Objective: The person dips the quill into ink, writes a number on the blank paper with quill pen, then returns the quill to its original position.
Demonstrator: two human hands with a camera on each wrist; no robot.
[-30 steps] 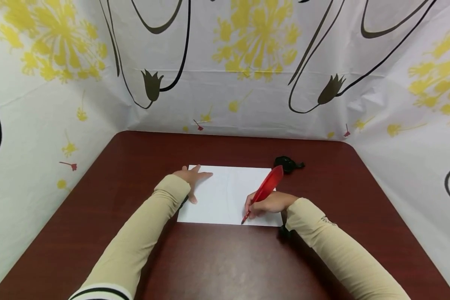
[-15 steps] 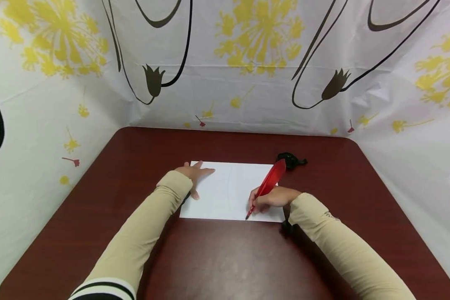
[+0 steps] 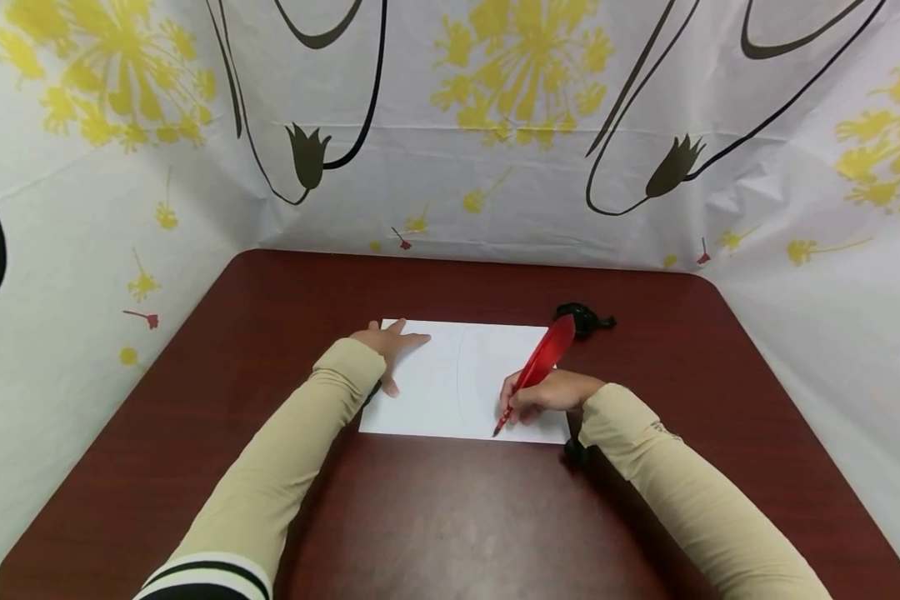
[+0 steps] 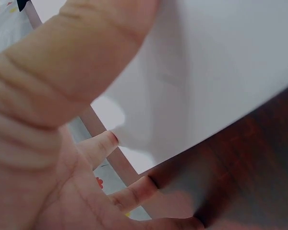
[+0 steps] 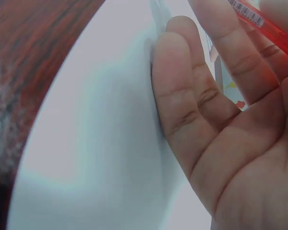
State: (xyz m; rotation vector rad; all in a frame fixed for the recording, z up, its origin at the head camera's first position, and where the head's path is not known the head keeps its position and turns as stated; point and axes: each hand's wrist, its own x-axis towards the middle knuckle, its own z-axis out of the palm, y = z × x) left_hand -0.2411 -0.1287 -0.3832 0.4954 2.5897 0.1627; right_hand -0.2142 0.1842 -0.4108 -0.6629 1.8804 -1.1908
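In the head view a white sheet of paper [image 3: 427,392] lies on the dark red-brown table, a faint curved line running down its middle. My left hand [image 3: 393,346] spreads its fingers over the paper's left edge. In the left wrist view, fingertips [image 4: 110,139] touch the sheet's corner while others reach the table. My right hand [image 3: 532,398] pinches a red feather pen [image 3: 546,354], its tip down at the paper's near edge. The right wrist view shows the pen's clear red barrel [image 5: 273,31] with a barcode, and the outer fingers [image 5: 175,81] resting by the sheet.
A small black object [image 3: 585,319] with a narrow stem lies beyond the paper's far right corner. The table [image 3: 450,517] has rounded far corners. Behind it and at both sides hangs a white flowered cloth [image 3: 390,100].
The head view has shifted slightly, so the paper, both hands and the table sit a little higher in it. The pen tip stays by the paper's near edge, moved slightly right.
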